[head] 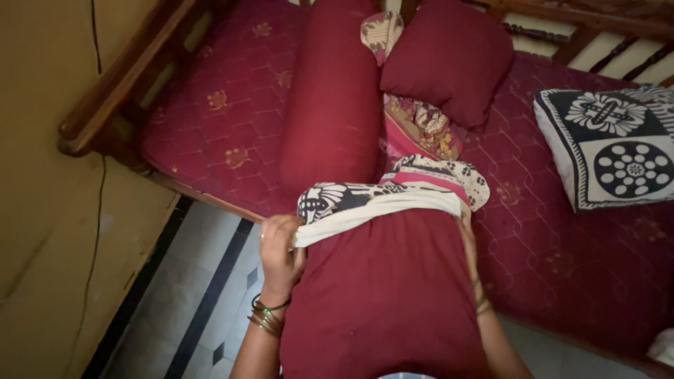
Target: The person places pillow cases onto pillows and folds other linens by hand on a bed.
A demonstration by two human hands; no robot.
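Pillow (pixel 385 295) stands on the bed (pixel 217 133) edge, patterned cover (pixel 382 200) pulled over only its top end; most stays bare. Left hand (pixel 279 256) fingers pinch the cover's rim; right hand (pixel 469 242) grips the other side, fingers mostly hidden

pillow (pixel 386 302) dark red | cover (pixel 372 203) black-white floral, pink | mattress (pixel 217 119) maroon, gold motifs
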